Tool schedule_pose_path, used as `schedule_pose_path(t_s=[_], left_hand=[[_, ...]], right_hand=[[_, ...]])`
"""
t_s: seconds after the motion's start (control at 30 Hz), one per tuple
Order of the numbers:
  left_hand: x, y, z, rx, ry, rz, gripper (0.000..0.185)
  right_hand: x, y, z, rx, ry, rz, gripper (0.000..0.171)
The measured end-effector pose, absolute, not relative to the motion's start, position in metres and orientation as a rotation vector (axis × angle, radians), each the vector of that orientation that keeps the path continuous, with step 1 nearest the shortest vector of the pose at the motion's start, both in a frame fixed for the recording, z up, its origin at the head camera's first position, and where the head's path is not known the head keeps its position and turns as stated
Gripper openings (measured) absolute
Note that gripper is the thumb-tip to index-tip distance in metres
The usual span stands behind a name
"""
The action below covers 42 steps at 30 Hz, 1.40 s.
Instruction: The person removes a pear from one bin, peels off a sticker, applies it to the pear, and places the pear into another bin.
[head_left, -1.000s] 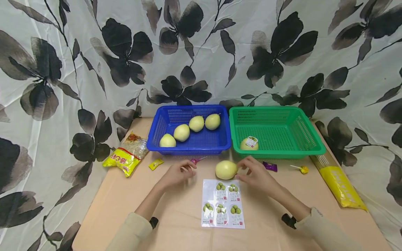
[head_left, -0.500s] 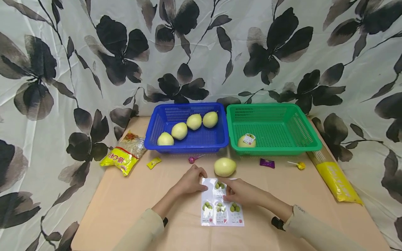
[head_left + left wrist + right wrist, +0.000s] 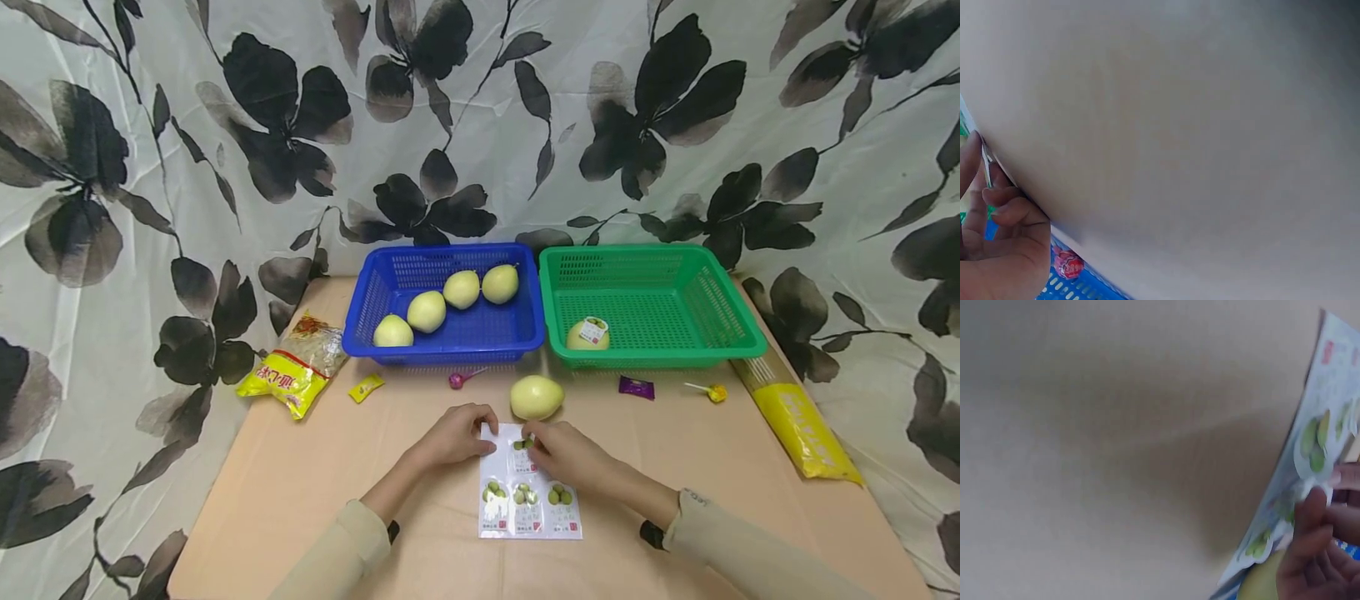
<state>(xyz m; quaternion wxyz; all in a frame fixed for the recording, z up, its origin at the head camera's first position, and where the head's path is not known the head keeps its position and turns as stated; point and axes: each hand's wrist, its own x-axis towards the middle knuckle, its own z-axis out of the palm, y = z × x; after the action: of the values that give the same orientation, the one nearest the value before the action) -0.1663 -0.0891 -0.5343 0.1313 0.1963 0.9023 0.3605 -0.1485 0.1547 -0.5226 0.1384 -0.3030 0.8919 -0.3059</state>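
Where the tan tabletop meets the leaf-print cloth, a blue plastic basket holding four pale pears sits just beside a green plastic basket holding one labelled pear, with a yellow snack bag, a long yellow packet and small wrapped sweets around them. A loose yellow-green pear lies just behind the white sticker sheet, whose far half both hands cover. The left hand presses curled fingers on the sheet's corner; the right hand pinches a sticker edge with its fingertips, blurred.
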Motion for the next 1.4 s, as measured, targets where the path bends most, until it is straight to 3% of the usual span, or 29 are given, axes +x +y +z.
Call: schedule_pose_path(t_s=[0.1, 0.37, 0.7, 0.97, 1.13, 1.4], left_hand=[[-0.167, -0.088, -0.532, 0.571, 2.628, 1.015, 0.022], [-0.169, -0.086, -0.533, 0.559, 2.618, 0.966, 0.027], [-0.169, -0.086, -0.533, 0.578, 2.634, 0.953, 0.025], [-0.168, -0.085, -0.533, 0.561, 2.636, 0.962, 0.023], [-0.166, -0.085, -0.534, 0.601, 2.674, 0.936, 0.023], [-0.174, -0.080, -0.528, 0.577, 2.732, 1.127, 0.030]], right_hand=[[-0.146, 0.148, -0.523, -0.905, 2.745, -0.753, 0.002], [-0.141, 0.152, -0.518, -0.930, 2.858, -0.628, 0.012], [-0.131, 0.181, -0.492, -0.734, 2.879, -0.838, 0.010], [-0.142, 0.200, -0.465, -0.730, 2.829, -1.238, 0.011], [-0.156, 0.202, -0.459, -0.546, 2.771, -1.356, 0.009], [-0.176, 0.202, -0.469, -0.201, 2.516, -1.579, 0.021]])
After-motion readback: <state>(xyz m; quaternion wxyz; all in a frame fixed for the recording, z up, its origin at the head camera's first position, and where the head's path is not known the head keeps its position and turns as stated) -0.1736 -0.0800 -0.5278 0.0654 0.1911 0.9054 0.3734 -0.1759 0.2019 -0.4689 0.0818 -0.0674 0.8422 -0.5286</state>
